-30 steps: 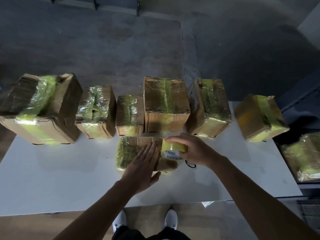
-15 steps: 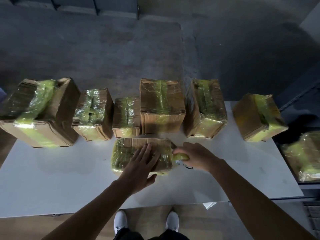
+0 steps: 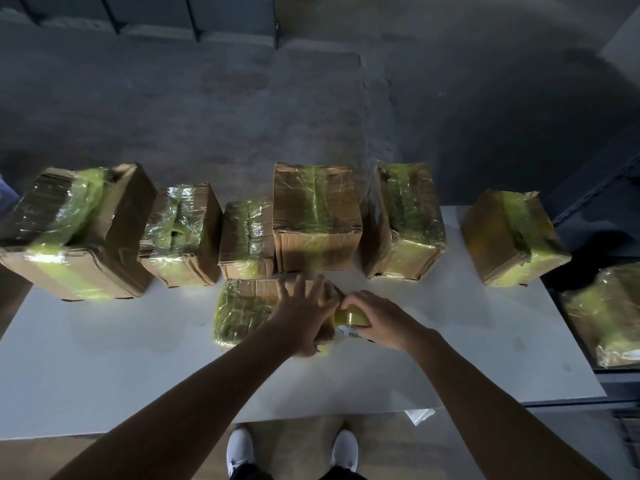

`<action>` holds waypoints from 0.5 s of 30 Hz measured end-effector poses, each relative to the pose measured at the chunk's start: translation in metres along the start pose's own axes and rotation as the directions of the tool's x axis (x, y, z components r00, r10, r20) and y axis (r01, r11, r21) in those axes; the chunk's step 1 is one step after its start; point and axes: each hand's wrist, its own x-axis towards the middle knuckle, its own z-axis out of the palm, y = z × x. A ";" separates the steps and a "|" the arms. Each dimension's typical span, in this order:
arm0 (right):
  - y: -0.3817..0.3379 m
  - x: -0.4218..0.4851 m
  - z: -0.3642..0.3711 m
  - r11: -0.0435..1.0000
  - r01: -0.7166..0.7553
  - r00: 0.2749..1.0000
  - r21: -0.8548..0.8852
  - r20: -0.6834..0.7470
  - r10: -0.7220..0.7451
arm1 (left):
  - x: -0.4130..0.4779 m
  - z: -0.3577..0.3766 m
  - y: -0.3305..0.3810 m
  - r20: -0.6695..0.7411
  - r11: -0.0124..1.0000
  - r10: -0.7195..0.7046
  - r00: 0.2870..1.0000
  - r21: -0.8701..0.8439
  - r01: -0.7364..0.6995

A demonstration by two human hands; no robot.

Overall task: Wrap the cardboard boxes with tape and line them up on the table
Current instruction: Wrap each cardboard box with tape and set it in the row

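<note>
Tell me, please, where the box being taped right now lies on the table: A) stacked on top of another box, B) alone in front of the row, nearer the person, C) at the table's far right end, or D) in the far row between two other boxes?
B: the box being taped lies by itself nearer the person, under the left hand, with the right hand holding the tape roll at its right end.

Six taped boxes (image 3: 317, 216) line the table's (image 3: 104, 368) far edge; a seventh box (image 3: 246, 306) lies before them, tape roll (image 3: 349, 318) at its right end, another package (image 3: 606, 313) off-table right.
</note>
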 end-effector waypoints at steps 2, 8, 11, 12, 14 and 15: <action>-0.004 -0.002 -0.004 0.994 -0.027 0.995 0.104 -0.088 0.036 | -0.005 -0.003 -0.009 -0.032 1.000 0.016 0.999 -0.026 -0.016; -0.045 0.013 -0.046 0.861 0.120 0.924 0.495 -0.373 0.086 | -0.041 -0.019 -0.062 -0.422 0.933 -0.019 0.906 -0.332 -0.135; -0.076 0.033 -0.057 0.870 0.282 0.889 0.405 -0.451 -0.078 | -0.054 -0.015 -0.077 -0.469 0.856 -0.111 0.876 -0.494 -0.156; -0.082 0.039 -0.058 0.888 0.318 0.882 0.333 -0.448 -0.148 | -0.058 -0.009 -0.081 -0.472 0.840 -0.135 0.871 -0.521 -0.152; -0.089 0.048 -0.061 0.914 0.360 0.871 0.186 -0.420 -0.257 | -0.066 0.003 -0.092 -0.479 0.824 -0.167 0.862 -0.548 -0.145; -0.089 0.050 -0.064 0.924 0.363 0.867 0.120 -0.408 -0.287 | -0.071 0.009 -0.098 -0.490 0.814 -0.182 0.852 -0.561 -0.149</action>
